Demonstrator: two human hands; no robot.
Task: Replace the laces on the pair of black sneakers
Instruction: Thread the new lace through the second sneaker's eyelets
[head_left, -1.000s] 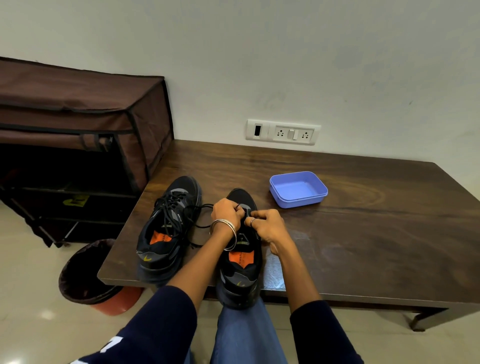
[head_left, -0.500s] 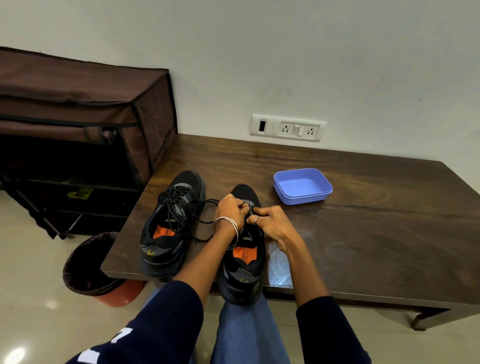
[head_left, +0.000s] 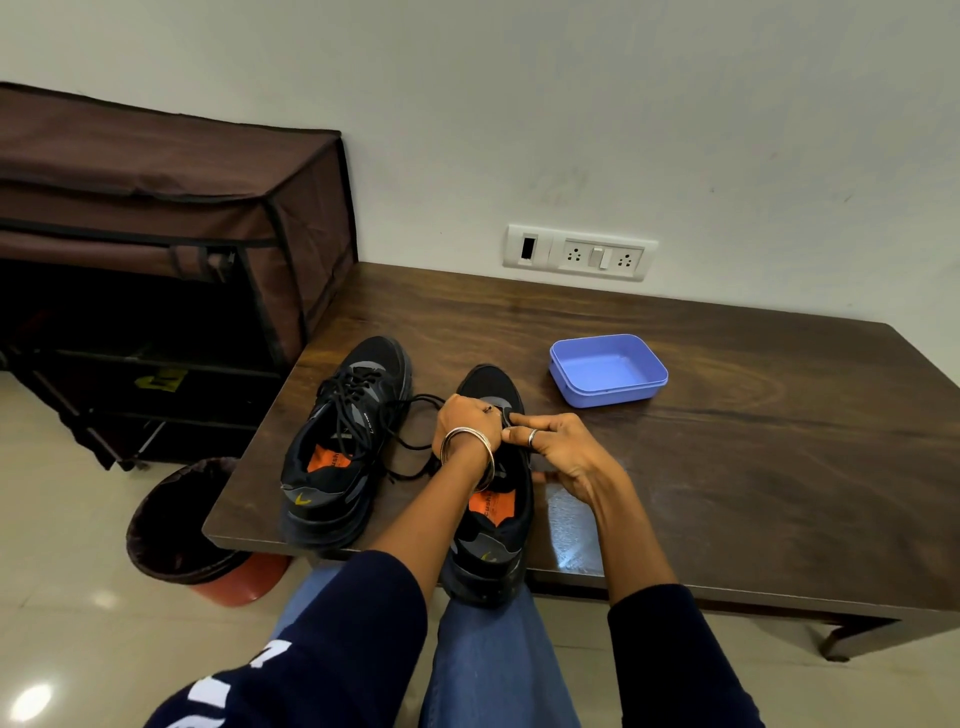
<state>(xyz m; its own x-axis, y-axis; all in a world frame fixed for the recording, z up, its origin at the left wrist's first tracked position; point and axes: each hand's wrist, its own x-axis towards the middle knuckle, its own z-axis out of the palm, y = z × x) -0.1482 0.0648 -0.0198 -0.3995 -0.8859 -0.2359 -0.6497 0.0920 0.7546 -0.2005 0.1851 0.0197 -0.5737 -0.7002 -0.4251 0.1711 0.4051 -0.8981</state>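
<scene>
Two black sneakers with orange insoles stand at the near edge of the dark wooden table (head_left: 727, 467). The left sneaker (head_left: 345, 441) is laced with a black lace. The right sneaker (head_left: 493, 509) juts over the table edge above my lap. My left hand (head_left: 465, 421), bangles on its wrist, curls its fingers over that shoe's eyelet area near the toe. My right hand (head_left: 558, 447), wearing a ring, pinches at the same spot, fingertips meeting the left hand's. A loose black lace (head_left: 415, 441) loops on the table between the shoes; whether either hand holds it is hidden.
An empty blue plastic tray (head_left: 608, 371) sits behind the right sneaker. A brown fabric shoe rack (head_left: 171, 249) stands left of the table, a lined bin (head_left: 176, 525) on the floor beside it. A wall socket panel (head_left: 579, 253) is behind the table.
Both hands stay at the front of the right sneaker, with only small finger movements. The camera view has shifted slightly.
</scene>
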